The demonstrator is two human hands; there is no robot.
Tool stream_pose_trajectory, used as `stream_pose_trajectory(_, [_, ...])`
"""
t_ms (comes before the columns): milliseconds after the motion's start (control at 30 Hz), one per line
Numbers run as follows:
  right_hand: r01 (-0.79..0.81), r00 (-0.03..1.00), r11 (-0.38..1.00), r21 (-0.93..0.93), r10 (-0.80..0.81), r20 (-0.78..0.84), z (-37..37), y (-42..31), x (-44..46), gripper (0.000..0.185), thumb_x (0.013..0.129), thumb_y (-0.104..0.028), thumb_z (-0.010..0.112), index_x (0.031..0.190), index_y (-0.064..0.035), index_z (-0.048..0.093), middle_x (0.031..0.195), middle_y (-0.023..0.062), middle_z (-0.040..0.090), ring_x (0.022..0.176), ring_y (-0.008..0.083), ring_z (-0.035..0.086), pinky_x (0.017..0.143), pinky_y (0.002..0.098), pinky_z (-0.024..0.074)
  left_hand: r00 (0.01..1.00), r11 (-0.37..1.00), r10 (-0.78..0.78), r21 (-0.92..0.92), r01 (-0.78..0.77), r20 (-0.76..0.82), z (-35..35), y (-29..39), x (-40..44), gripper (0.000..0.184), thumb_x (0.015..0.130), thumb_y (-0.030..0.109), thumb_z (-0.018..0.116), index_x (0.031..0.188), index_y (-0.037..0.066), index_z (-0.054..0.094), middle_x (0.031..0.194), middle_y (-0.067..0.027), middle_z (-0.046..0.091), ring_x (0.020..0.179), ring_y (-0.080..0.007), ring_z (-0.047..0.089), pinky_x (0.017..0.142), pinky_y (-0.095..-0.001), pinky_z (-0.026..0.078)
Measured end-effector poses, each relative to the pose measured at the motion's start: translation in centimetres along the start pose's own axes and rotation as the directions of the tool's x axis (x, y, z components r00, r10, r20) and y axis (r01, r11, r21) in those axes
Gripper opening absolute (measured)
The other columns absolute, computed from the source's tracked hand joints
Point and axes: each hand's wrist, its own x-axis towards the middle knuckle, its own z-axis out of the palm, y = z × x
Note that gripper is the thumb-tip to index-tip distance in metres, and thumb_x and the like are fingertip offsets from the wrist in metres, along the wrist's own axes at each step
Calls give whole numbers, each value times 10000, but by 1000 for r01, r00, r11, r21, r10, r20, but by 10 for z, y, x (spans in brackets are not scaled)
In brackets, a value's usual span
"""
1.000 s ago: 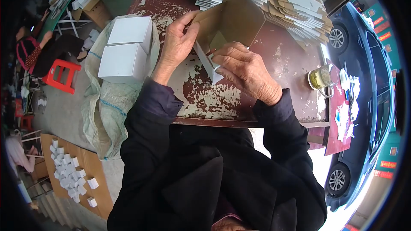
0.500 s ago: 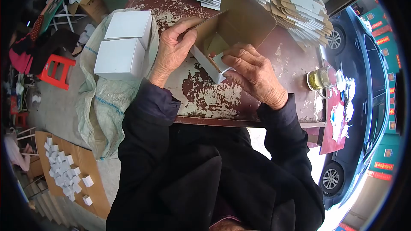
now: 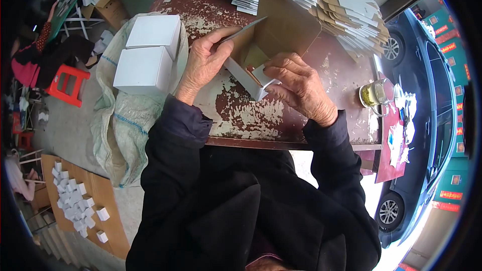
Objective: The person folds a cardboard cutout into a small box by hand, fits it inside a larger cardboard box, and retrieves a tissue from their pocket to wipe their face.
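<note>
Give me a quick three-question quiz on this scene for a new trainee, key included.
1. True or false: the left hand and right hand both touch the open carton.
2. How many large white boxes show just left of the table?
3. Which is nearest the right hand: A, red stool; B, glass mug; C, parked car?

Key: 1 true; 2 two; 3 B.
</note>
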Motion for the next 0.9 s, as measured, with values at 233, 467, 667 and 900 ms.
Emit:
stream_pose_trajectory(233, [14, 1000, 999, -44, -14, -5, 2, -7, 0, 229, 849, -195, 713, 1030, -61, 674, 1053, 52, 645, 983, 258, 615, 807, 343, 527, 830, 820, 535, 333, -466, -157, 14, -3, -5, 445, 923, 319, 687, 1256, 35, 608, 1090, -114, 683, 1009, -196, 614, 863, -350, 507])
stream_pose_trajectory(467, [5, 999, 988, -151, -10, -31, 6, -13, 1, 220, 848, -181, 696, 1030, -60, 674, 1024, 50, 639, 956, 254, 613, 774, 337, 535, 684, 443, 685, 604, -663, 249, 38, 7, -41, 500, 878, 420, 714, 1211, 64, 601, 1095, -60, 665, 1026, -207, 608, 947, -393, 443])
stream_pose_trajectory(667, [-33, 999, 985, -170, 29, -27, 2, -10, -9, 300, 826, -162, 685, 1104, -56, 644, 1062, 64, 617, 966, 252, 604, 753, 330, 535, 754, 488, 607, 631, -603, 250, 45, 6, -42, 389, 790, 245, 781, 1116, 86, 640, 1031, -12, 651, 958, -194, 594, 933, -396, 411])
stream_pose_trajectory(900, [-95, 983, 928, -361, 144, 112, -6, -17, -21, 369, 804, -152, 675, 1152, -46, 616, 1107, 83, 601, 1029, 270, 599, 804, 341, 530, 729, 493, 648, 609, -622, 220, 54, 6, -44, 311, 716, 101, 780, 1007, 85, 675, 955, -2, 638, 880, -185, 575, 897, -380, 417])
